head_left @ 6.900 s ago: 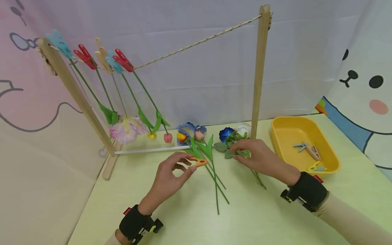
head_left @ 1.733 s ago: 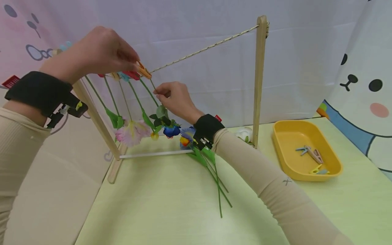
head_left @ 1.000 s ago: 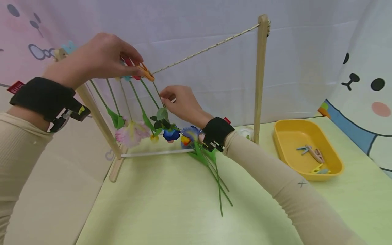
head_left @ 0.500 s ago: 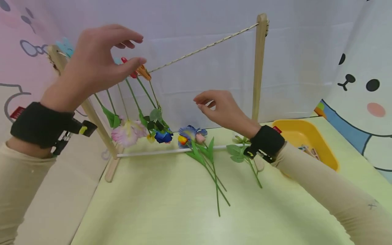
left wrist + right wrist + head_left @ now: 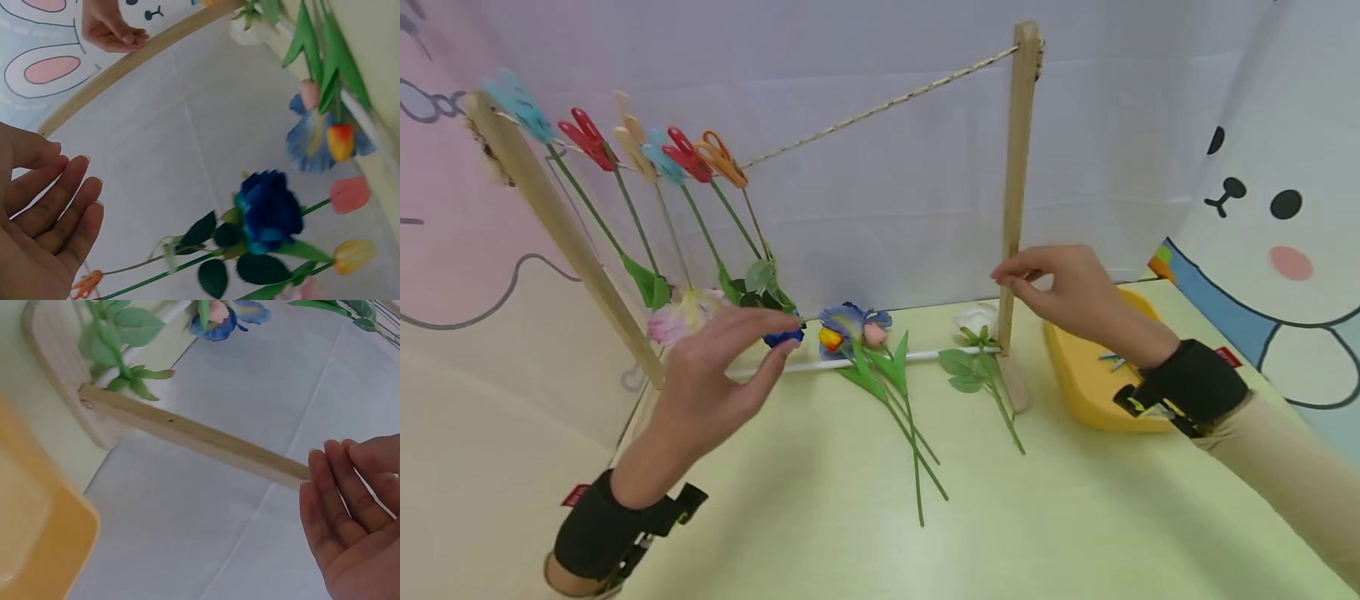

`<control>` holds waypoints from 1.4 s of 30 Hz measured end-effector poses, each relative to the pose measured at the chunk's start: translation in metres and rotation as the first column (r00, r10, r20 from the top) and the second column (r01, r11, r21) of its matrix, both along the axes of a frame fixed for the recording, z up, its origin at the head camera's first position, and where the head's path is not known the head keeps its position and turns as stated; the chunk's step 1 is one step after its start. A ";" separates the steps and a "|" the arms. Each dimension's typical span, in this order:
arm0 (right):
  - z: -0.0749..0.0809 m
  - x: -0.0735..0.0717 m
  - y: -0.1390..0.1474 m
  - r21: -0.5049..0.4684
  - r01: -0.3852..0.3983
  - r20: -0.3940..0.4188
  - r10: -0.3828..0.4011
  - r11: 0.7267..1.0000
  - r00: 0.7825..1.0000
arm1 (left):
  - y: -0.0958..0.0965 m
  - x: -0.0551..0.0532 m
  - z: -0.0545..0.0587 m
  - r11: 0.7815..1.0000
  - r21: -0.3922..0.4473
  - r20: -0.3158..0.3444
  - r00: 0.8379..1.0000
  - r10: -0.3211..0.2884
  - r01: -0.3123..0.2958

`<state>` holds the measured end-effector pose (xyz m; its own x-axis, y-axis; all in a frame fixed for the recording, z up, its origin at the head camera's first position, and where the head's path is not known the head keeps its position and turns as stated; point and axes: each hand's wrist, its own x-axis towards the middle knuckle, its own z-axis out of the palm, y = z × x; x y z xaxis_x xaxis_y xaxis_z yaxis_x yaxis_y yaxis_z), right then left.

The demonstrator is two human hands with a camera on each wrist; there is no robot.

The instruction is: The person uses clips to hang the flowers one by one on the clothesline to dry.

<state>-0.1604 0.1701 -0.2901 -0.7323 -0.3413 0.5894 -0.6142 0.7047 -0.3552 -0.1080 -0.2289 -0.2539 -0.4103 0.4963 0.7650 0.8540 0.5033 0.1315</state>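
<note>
My left hand (image 5: 715, 379) is empty, thumb and fingers loosely bent, low in front of the hanging flowers. A blue rose (image 5: 269, 209) hangs head down just beyond it, its stem held on the rope (image 5: 880, 108) by an orange clothespin (image 5: 722, 158). My right hand (image 5: 1075, 296), also empty, overlaps the right wooden post (image 5: 1018, 150) in the head view, its fingers relaxed. Left of the orange clothespin, red (image 5: 587, 137), blue and wooden clothespins hold more flowers by their stems, a pink one (image 5: 673, 321) among them.
Two tulips and a blue iris (image 5: 842, 325) lie across the white bar (image 5: 925, 357) at the rack's foot. A white rose (image 5: 977, 321) lies by the right post. The yellow tray (image 5: 1075, 392), partly behind my right arm, contains clothespins.
The blue rose went from the table to the rope, pinned with the orange clothespin my left hand held. Both hands have let go; the left moved down, the right went right towards the tray.
</note>
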 end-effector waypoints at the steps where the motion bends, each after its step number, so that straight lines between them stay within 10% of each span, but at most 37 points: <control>1: -0.004 0.004 0.007 0.013 0.017 0.005 -0.017 1.000 1.000 | -0.001 0.001 -0.012 1.000 -0.007 0.020 1.000 0.015 -0.015; 12: -0.048 0.029 0.068 0.156 0.107 0.125 -0.128 0.982 0.984 | 0.004 -0.002 -0.076 1.000 -0.009 0.178 0.984 0.015 -0.014; 21: -0.072 0.040 0.109 0.346 -0.032 0.326 -0.088 0.938 0.941 | 0.015 0.001 -0.113 1.000 -0.016 0.318 0.948 0.013 -0.009; 30: -0.087 0.045 0.137 0.371 -0.139 0.577 -0.110 0.918 0.809 | 0.024 0.004 -0.135 0.998 -0.059 0.426 0.904 0.013 0.013; 42: -0.111 0.041 0.149 0.361 -0.198 0.546 -0.034 0.911 0.837 | 0.032 0.008 -0.157 0.995 -0.086 0.498 0.867 0.000 0.049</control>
<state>-0.1192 0.3192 -0.4014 -0.8460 -0.5275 -0.0772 -0.4725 0.8090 -0.3497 -0.0998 -0.1967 -0.4104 -0.7104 0.5700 0.4129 0.7004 0.5141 0.4952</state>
